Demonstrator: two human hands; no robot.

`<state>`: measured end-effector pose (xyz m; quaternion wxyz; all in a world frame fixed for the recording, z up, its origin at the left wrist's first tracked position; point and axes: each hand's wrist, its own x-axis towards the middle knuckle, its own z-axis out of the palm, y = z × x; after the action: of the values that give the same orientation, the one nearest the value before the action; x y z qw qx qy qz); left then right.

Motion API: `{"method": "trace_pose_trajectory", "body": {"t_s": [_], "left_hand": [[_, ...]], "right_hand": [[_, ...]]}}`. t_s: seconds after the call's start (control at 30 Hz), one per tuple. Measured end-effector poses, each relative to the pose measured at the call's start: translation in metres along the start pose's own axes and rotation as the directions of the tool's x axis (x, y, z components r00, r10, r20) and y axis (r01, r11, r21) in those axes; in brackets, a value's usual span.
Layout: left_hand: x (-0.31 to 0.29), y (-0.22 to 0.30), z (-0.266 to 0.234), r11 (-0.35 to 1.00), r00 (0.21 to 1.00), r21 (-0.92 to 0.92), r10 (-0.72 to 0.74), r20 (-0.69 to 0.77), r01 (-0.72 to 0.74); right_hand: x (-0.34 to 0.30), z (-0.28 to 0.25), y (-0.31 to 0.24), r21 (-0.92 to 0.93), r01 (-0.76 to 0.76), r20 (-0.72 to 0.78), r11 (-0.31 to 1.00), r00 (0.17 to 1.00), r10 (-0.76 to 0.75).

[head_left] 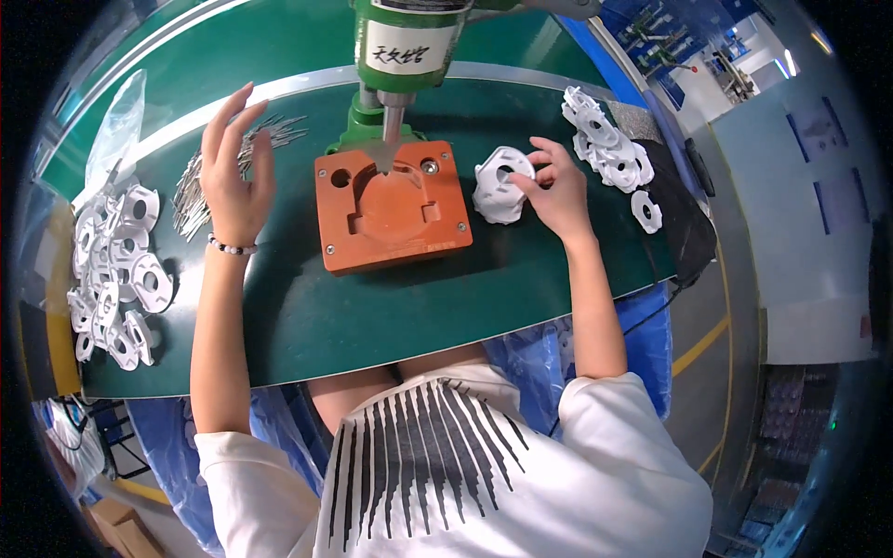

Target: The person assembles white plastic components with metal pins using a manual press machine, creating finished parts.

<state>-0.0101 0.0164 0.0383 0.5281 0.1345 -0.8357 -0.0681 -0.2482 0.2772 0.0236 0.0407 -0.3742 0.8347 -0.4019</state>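
My right hand [561,197] grips the edge of a white plastic ring-shaped part [500,197] with a round hole, just right of the orange fixture block [395,228]. Thumb and fingers close on the part's right side. My left hand [234,177] is raised with its fingers apart, holding nothing. Under and beside it lies a pile of thin metal pins [193,197]. The orange block has a round recess with nothing seated in it. A green press [409,46] with a metal ram [394,121] stands over the block's back edge.
Many white plastic parts [126,246] are heaped at the left of the green table [372,325]. More white parts [605,144] lie at the far right, by a black cloth [684,205]. A clear plastic bag [116,130] is at the far left. Blue bags [530,358] hang below the front edge.
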Motion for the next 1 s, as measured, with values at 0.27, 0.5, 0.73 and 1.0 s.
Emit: {"method": "trace_pose_trajectory", "body": {"t_s": [0.27,0.5,0.73,1.0], "left_hand": [[0.001,0.0,0.002,0.999,1.0,-0.019,0.027,-0.002,-0.027],[-0.004,-0.002,0.006,0.999,1.0,-0.04,-0.012,0.013,0.013],[-0.004,-0.006,0.004,1.0,1.0,-0.009,-0.007,0.016,0.007],[0.0,-0.031,-0.005,0.993,0.996,0.113,-0.022,-0.086,0.032]], "right_hand": [[0.009,-0.004,-0.042,0.397,0.258,-0.14,0.881,0.966,-0.219],[-0.007,0.036,-0.108,0.262,0.397,0.112,0.88,0.893,-0.436],[-0.005,0.051,-0.109,0.005,0.665,-0.049,0.747,0.746,-0.664],[-0.001,0.051,-0.11,-0.137,0.558,0.008,0.819,0.827,-0.562]]}}
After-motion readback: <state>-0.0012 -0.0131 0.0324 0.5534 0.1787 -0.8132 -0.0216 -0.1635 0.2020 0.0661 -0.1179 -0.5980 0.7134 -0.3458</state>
